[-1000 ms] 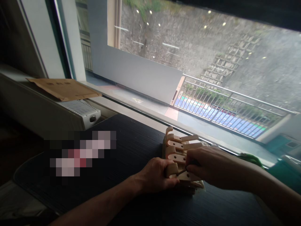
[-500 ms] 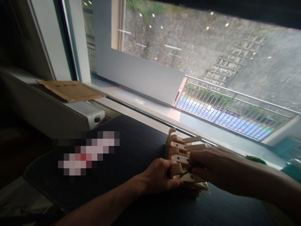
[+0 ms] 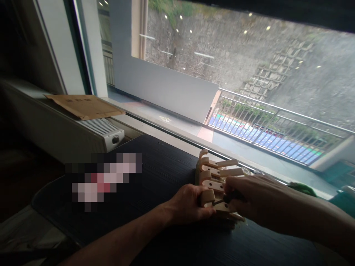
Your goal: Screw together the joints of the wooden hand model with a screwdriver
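Several cream-coloured hooked pieces [image 3: 213, 185], curled at one end and dotted with dark holes, lie side by side on a block-like bundle at the table's right. My left hand [image 3: 191, 203] grips the nearest curled piece [image 3: 207, 198], thumb below it and fingers at its far side. Closed around a dark handle, my right hand [image 3: 244, 192] holds a slim tool whose thin shaft [image 3: 218, 202] points left against that same piece. It looks like a screwdriver, but the tip is hard to make out. Clear wrapping shows at the bundle's lower right edge.
The black table [image 3: 161, 162] reaches the window sill. A pixelated pink-and-red item [image 3: 102, 181] lies on its left part. Beyond it, a brown envelope [image 3: 85, 106] rests on a white vented unit [image 3: 102, 133]. Something green [image 3: 302, 189] is behind my right wrist.
My right hand has shifted slightly to the right and turned a little, showing more of the tool's shaft. My left hand keeps its grip, and the bundle stays in place.
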### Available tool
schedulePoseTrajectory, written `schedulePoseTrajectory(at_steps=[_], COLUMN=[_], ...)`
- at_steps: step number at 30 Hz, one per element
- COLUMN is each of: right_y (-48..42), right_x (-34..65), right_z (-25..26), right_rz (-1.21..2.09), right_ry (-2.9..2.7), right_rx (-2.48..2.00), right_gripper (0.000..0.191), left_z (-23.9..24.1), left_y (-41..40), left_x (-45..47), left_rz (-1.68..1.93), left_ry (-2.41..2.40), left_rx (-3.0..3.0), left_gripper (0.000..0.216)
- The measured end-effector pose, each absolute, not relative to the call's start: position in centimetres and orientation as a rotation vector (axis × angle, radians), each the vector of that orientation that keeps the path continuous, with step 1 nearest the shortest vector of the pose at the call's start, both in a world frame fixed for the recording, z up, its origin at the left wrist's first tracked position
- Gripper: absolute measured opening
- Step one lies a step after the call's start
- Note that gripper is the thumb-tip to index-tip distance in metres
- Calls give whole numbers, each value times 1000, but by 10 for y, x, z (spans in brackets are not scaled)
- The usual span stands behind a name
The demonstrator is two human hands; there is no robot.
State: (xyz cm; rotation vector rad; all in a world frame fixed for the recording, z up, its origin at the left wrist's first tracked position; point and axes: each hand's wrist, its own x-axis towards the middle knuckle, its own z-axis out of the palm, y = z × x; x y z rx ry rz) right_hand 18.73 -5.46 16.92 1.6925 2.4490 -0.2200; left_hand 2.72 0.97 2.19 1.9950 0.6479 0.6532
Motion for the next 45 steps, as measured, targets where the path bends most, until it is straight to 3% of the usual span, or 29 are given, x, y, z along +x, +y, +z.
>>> schedulePoseTrajectory(at_steps=[13,21,27,36,40,45], right_y=[-43,-48,-45,-43,-47,-47], right_x=[185,170,172,187,180,180], right_z=[163,177,177,160,170,175], right_rz=[-126,-52,-100,63,-55,-148], right_ry=[2411,2437,2516,2375,2430,2608], right_rx=[1659,1608,1440,1665,1654,1439], right_gripper=[28,15,21,30,13,15], left_z=[21,23,21,21,20,20], left_y=[10,10,11,12,12,12], left_x=[27,27,28,27,28,28], left_rz=[625,630,640,627,642,638], left_ry=[678,664,639,632,636,642], left_rx=[2025,1988,1995,1979,1977,1967], left_gripper=[19,18,18,16,16,20])
